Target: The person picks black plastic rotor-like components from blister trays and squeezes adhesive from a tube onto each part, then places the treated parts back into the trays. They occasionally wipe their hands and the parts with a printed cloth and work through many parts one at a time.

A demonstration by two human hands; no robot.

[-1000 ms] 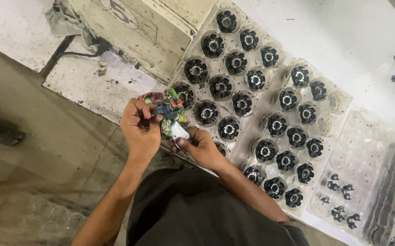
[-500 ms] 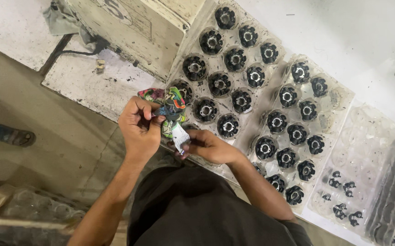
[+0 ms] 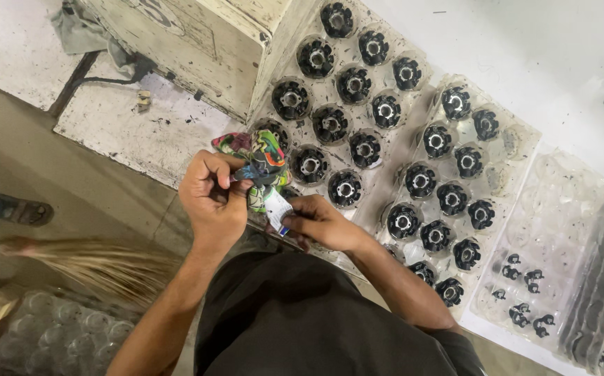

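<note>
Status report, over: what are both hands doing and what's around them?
Left hand and right hand both grip a multicoloured cloth. Trays of black round parts directly beyond. Nothing between the hands and the trays.

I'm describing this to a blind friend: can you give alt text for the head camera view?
Two bare hands, left hand and right hand, pinch a crumpled multicoloured cloth over a white workbench, beside clear plastic trays holding rows of round black ridged parts.
</note>
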